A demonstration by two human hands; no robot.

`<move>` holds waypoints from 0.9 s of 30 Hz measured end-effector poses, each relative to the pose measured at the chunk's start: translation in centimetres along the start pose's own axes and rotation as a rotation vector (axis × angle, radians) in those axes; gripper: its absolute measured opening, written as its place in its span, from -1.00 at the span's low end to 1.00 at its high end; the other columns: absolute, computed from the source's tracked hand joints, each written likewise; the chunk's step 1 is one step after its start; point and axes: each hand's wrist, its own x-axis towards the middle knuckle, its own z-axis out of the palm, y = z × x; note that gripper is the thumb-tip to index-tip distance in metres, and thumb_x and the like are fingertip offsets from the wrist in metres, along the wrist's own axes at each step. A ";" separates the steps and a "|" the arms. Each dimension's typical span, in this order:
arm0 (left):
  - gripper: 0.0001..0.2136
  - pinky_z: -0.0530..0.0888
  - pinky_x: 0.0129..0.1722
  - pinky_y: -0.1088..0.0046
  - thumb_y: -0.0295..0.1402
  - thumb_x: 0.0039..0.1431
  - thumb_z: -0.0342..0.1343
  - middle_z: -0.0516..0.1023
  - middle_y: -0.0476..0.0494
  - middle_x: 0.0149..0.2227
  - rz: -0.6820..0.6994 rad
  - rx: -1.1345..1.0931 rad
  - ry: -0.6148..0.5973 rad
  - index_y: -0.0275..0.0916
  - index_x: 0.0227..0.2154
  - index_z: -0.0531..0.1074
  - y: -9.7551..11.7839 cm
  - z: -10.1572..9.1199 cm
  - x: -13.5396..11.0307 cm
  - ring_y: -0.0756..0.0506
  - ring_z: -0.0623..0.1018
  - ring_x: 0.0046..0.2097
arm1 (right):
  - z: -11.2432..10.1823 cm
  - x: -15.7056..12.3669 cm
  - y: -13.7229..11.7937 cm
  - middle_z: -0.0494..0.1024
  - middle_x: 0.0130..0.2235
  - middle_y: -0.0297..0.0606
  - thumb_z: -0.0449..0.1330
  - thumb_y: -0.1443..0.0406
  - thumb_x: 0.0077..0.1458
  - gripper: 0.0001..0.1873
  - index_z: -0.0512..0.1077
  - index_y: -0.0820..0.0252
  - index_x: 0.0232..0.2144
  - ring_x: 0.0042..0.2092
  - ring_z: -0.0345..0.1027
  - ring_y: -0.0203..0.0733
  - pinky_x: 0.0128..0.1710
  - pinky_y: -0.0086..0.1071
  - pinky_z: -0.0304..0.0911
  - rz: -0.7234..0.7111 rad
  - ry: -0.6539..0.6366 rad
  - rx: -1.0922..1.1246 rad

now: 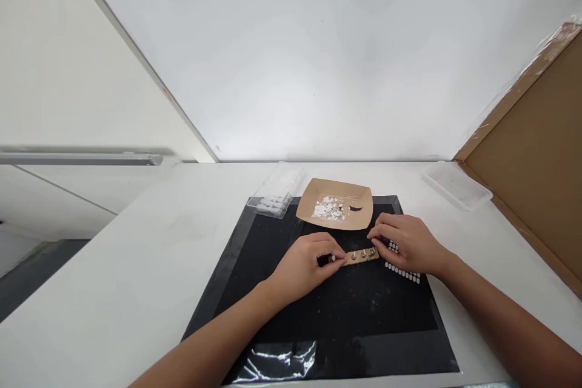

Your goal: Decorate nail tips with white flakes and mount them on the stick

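A narrow tan strip (pixel 359 258) lies across the black mat (pixel 364 309), with several small shiny metal pieces standing along it. My left hand (pixel 307 264) pinches the strip's left end between thumb and fingertips. At the other end, the fingertips of my right hand (pixel 404 244) are drawn together just above the last metal piece; anything between them is too small to make out. Partly under my right hand lie rows of small white rounded pieces (pixel 402 273).
Behind my hands, a brown paper tray (pixel 304 206) holds white scraps and a dark bit. A clear plastic box (pixel 276 191) with white items stands left of it. A translucent lid or tray (pixel 457 185) lies at the right, near a cardboard panel (pixel 531 151).
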 end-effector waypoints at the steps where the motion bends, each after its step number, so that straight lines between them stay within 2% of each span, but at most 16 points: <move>1: -0.91 0.57 -0.16 0.42 -0.41 0.32 0.27 0.71 -0.13 -0.23 0.008 0.001 -0.003 -0.18 -0.27 0.68 0.0 0.0 0.0 -0.09 0.67 -0.20 | -0.2 -0.1 -0.1 0.56 -0.23 -0.28 0.18 0.31 0.35 -0.88 0.52 0.14 -0.12 -0.31 0.38 -0.26 -0.33 -0.36 0.14 -0.005 -0.019 0.032; 6: -0.91 0.58 -0.17 0.43 -0.43 0.31 0.26 0.70 -0.12 -0.23 0.039 0.012 -0.007 -0.19 -0.28 0.67 -0.2 0.0 -0.1 -0.08 0.67 -0.20 | -0.8 -0.2 -0.2 0.57 -0.18 -0.27 0.24 0.32 0.23 -0.81 0.51 0.12 -0.09 -0.27 0.42 -0.25 -0.27 -0.36 0.23 -0.008 -0.092 0.152; 15: -0.94 0.56 -0.22 0.47 -0.44 0.30 0.27 0.69 -0.11 -0.20 0.078 0.039 0.014 -0.18 -0.27 0.64 -0.5 0.2 -0.1 -0.06 0.66 -0.19 | -0.1 -0.4 0.6 0.60 -0.22 -0.30 0.25 0.31 0.27 -0.89 0.55 0.06 -0.16 -0.26 0.46 -0.23 -0.27 -0.36 0.26 -0.013 -0.105 0.199; 20: -0.98 0.52 -0.30 0.48 -0.38 0.26 0.31 0.65 -0.07 -0.26 -0.035 0.145 -0.007 -0.19 -0.29 0.61 -0.2 -0.5 -0.1 -0.05 0.62 -0.26 | -0.2 -0.4 0.6 0.60 -0.22 -0.30 0.25 0.33 0.27 -0.89 0.55 0.05 -0.15 -0.26 0.47 -0.23 -0.28 -0.37 0.25 -0.012 -0.120 0.197; 23: -0.90 0.49 -0.35 0.50 -0.33 0.17 0.39 0.63 -0.04 -0.31 -0.136 0.192 -0.041 -0.19 -0.31 0.60 -0.1 -1.0 0.0 -0.04 0.60 -0.32 | -0.1 -0.4 0.7 0.60 -0.22 -0.31 0.26 0.33 0.27 -0.88 0.55 0.05 -0.15 -0.26 0.47 -0.23 -0.28 -0.37 0.25 -0.005 -0.129 0.196; 27: -0.91 0.48 -0.32 0.50 -0.33 0.14 0.41 0.65 -0.02 -0.31 -0.150 0.219 -0.096 -0.17 -0.34 0.62 0.0 -1.4 0.2 -0.04 0.59 -0.31 | 0.1 -0.4 0.8 0.59 -0.21 -0.31 0.26 0.32 0.28 -0.88 0.55 0.05 -0.14 -0.25 0.47 -0.23 -0.28 -0.36 0.25 0.002 -0.143 0.197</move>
